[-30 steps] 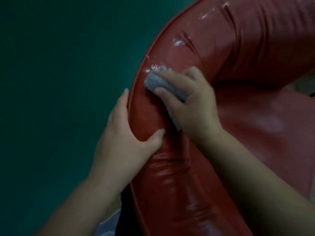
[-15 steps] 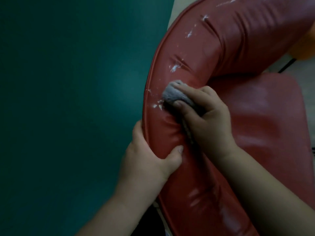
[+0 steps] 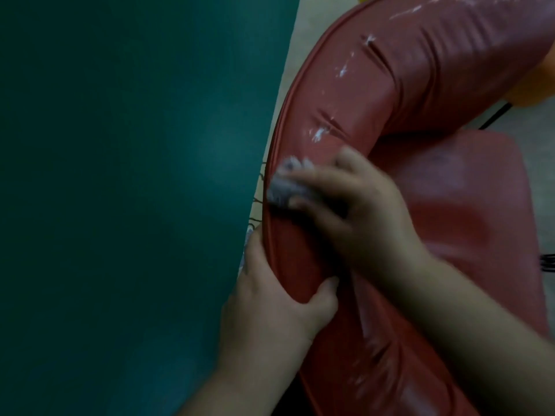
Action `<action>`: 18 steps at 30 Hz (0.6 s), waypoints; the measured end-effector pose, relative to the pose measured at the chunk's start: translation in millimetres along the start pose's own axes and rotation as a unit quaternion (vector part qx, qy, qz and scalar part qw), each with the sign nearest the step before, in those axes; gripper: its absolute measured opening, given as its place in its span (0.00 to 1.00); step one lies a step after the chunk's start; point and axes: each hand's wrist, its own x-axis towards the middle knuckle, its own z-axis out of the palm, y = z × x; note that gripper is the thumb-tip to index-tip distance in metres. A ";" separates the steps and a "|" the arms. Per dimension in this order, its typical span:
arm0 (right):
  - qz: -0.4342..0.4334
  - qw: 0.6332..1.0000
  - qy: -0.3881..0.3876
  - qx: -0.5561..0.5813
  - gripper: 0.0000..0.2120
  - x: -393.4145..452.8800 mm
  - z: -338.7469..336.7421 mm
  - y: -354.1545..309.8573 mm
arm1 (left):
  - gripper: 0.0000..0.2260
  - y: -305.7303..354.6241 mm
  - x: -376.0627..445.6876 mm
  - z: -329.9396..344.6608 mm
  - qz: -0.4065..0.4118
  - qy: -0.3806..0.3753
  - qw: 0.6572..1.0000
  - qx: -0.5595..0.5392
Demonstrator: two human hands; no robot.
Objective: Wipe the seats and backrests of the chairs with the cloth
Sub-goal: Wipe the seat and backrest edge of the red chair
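A red padded chair fills the right side, its curved backrest (image 3: pixel 375 94) arching over the seat (image 3: pixel 468 205). White flecks mark the backrest's top. My right hand (image 3: pixel 354 217) presses a bunched grey cloth (image 3: pixel 285 187) against the backrest's outer rim, and the cloth and fingers are blurred. Just below it, my left hand (image 3: pixel 279 298) clasps the backrest's edge, thumb on the inner face and fingers behind.
A dark green wall or panel (image 3: pixel 135 190) covers the whole left half, close behind the chair. A strip of pale floor (image 3: pixel 288 76) shows between them. An orange object (image 3: pixel 537 82) and a black cable (image 3: pixel 495 115) lie at the right edge.
The cloth and my right hand have slid outward toward the backrest's rim. My left hand keeps its hold on the edge. The view has shifted, showing more seat and floor.
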 end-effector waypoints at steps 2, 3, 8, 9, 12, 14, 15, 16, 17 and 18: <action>-0.004 1.000 -0.004 0.024 0.16 -19.3 -0.4 -3.9 | 0.50 1.2 -0.7 -0.8 -0.006 -0.003 1.000 -0.011; 0.000 1.000 0.000 0.010 0.15 -15.8 -0.3 -2.6 | 0.50 1.8 -0.9 -0.9 -0.008 -0.007 1.000 -0.011; 0.051 0.997 0.048 -0.038 0.15 36.8 2.5 12.2 | 0.52 3.8 0.0 -2.2 -0.017 -0.024 1.000 0.001; 0.053 0.997 0.045 -0.025 0.15 26.3 2.9 11.3 | 0.53 4.2 0.0 -2.9 -0.019 -0.023 1.000 0.009; 0.031 0.999 0.013 0.028 0.16 -22.3 -1.6 -1.4 | 0.53 5.3 0.4 -4.8 -0.018 -0.016 1.000 0.014; 0.019 1.000 0.005 0.006 0.14 -22.1 -3.4 -2.2 | 0.53 6.5 0.6 -4.5 -0.018 -0.013 1.000 0.010; 0.019 0.999 0.010 -0.024 0.14 -8.7 -3.1 -1.3 | 0.52 6.9 0.3 -4.4 -0.017 -0.014 1.000 0.009; 0.023 0.999 0.017 -0.046 0.14 9.3 -2.5 1.0 | 0.51 7.0 0.1 -4.4 -0.017 -0.015 1.000 0.004; 0.031 0.997 0.025 -0.060 0.13 27.9 -1.3 3.6 | 0.50 6.6 0.3 -4.3 -0.018 -0.014 1.000 -0.002; 0.041 0.997 0.027 -0.060 0.13 42.1 0.2 5.9 | 0.49 5.5 0.5 -4.0 -0.017 -0.014 1.000 -0.008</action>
